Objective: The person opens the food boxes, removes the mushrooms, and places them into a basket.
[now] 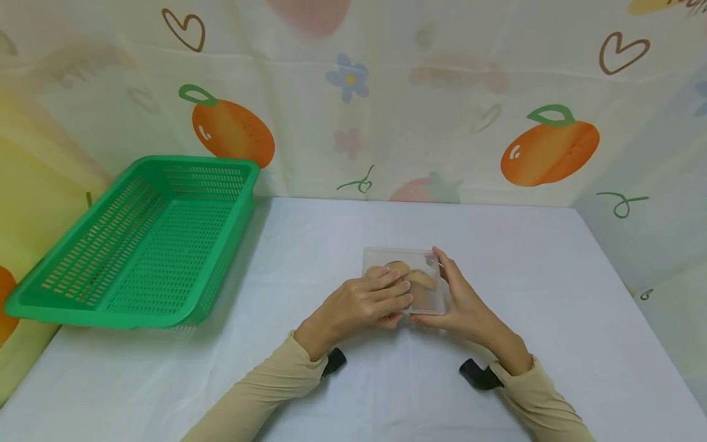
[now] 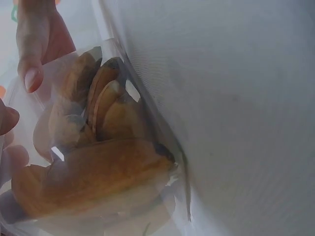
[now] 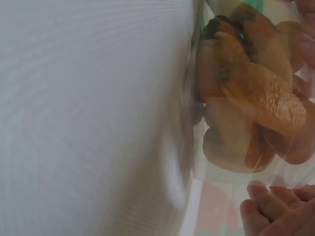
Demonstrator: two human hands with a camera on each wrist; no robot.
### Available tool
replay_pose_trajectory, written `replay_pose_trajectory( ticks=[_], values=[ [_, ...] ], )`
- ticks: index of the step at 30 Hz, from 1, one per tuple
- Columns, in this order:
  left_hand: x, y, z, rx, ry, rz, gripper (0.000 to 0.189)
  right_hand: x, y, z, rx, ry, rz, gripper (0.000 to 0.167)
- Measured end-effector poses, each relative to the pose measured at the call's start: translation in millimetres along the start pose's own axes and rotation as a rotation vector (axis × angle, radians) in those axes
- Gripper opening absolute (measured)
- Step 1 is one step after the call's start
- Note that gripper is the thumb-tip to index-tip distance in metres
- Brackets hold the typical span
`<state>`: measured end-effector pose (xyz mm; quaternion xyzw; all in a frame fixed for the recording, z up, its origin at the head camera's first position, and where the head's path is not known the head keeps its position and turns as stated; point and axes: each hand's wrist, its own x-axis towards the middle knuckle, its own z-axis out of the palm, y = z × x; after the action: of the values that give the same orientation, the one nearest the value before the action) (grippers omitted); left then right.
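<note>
A small clear plastic box [image 1: 371,258] stands low over the middle of the table, filled with several brown, elongated pieces [image 1: 422,280] with dark ends; what they are cannot be told. My right hand [image 1: 469,313] grips the box's right side, fingers along the far corner and thumb at the front. From the left, my left hand [image 1: 359,305] lays its fairly straight fingers across the top, thumb low by the front edge. Through the clear wall in the left wrist view, one long piece [image 2: 98,172] lies crosswise below others. In the right wrist view the pieces [image 3: 261,93] lie piled together.
A large green slotted basket [image 1: 166,258] sits at the left of the white-covered table [image 1: 552,276]. Behind the table hangs a cloth backdrop [image 1: 442,141] printed with fruit and hearts. Black wrist mounts [image 1: 479,374] stick out below both sleeves.
</note>
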<state>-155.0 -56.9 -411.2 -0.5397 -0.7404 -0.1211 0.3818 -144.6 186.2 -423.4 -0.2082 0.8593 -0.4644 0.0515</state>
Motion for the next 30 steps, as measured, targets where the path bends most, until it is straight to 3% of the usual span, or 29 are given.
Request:
replay_pose_trajectory(
  ticks=[7,16,21,30],
  values=[
    [6.3,-2.6,-6.4,-0.070,0.012,-0.049,0.028,0.2,1.0,0.4,-0.003,-0.002,-0.071,0.123],
    [7.3,-4.4,-12.0,-0.174,-0.020,-0.094,0.032,-0.6,0.7,-0.9,0.004,-0.009,-0.097,0.124],
    [7.6,-8.9,-13.9,-0.218,0.038,-0.139,0.029,-0.9,0.0,0.1,0.005,-0.010,-0.083,0.127],
    [1.8,-21.3,-23.7,-0.265,0.144,-0.301,0.026,0.0,0.1,1.0,0.040,-0.017,-0.019,0.129]
  ],
)
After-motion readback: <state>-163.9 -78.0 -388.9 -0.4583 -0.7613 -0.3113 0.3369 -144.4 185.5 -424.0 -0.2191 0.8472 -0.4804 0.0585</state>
